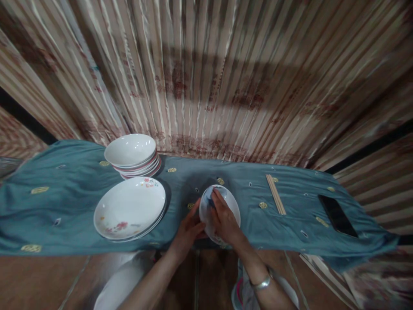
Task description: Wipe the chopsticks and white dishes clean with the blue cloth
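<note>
A silver bracelet (263, 283) circles the right wrist, on the near side of the small white bowl (231, 203), and brown floor (211, 275) shows below. The left hand (188, 226) is at the bowl's left side, its fingers and thumb partly curled and closed on the wall. The right hand (225, 221) reaches into the bowl, fingers nearly straight and close together on a bluish cloth (208, 196) against the inner left side; its thumb is hidden, so I cannot tell whether it grips the cloth. The bowl is above the near part of a green tablecloth (300, 224) with yellow and white marks. Left of the bowl lies a stack of flowered plates (129, 211); well to its right is a black phone (337, 216). Between bowl and phone lie wooden chopsticks (275, 194), side by side. Beyond the bowl, to the left, stands a stack of bowls (131, 153) behind the plates. Farthest from the bowl hangs a pleated, patterned curtain (206, 86).
</note>
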Available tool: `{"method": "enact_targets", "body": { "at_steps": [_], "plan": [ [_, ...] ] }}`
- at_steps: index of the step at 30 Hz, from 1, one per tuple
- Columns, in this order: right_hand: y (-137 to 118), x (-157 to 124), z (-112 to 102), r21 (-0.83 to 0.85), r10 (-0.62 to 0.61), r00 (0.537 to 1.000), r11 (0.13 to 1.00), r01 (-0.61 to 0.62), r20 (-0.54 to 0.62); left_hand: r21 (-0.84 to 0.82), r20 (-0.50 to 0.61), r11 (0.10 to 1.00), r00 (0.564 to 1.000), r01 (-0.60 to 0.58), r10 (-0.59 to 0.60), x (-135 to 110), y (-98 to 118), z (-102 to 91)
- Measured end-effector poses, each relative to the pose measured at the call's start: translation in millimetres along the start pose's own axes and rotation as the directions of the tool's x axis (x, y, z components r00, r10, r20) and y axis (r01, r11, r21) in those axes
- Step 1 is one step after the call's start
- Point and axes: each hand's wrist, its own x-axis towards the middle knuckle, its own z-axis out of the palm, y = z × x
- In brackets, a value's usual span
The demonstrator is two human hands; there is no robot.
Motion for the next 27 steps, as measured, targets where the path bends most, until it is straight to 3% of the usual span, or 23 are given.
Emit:
{"method": "enact_targets", "body": {
  "at_steps": [7,12,16,21,27],
  "plan": [
    [23.8,-4.3,-7.9,-0.219,0.046,0.999,0.975,-0.044,0.005,0.003,0.012,1.000,1.000,-0.014,0.014,0.3,-1.7,-3.1],
    [28.4,-12.6,-28.9,-0.315,0.083,0.993,0.948,-0.051,0.086,-0.006,-0.027,1.000,1.000,-0.007,0.007,-0.8,1.2,-0.2],
    [19.9,-20.4,-47.9,-0.324,0.151,0.964,0.943,-0.074,0.219,-0.022,-0.053,1.000,0.999,-0.001,0.000,-1.5,4.4,3.5],
    [3.7,-30.1,-60.9,-0.227,0.237,0.913,0.960,-0.167,0.331,-0.012,-0.060,1.000,0.998,0.005,-0.006,-1.2,5.4,3.7],
    [-21.2,-27.6,-59.4,0.110,0.119,0.903,0.978,-0.179,0.413,0.004,-0.041,1.000,0.999,-0.012,0.012,-2.3,5.0,2.7]
  ]
}}
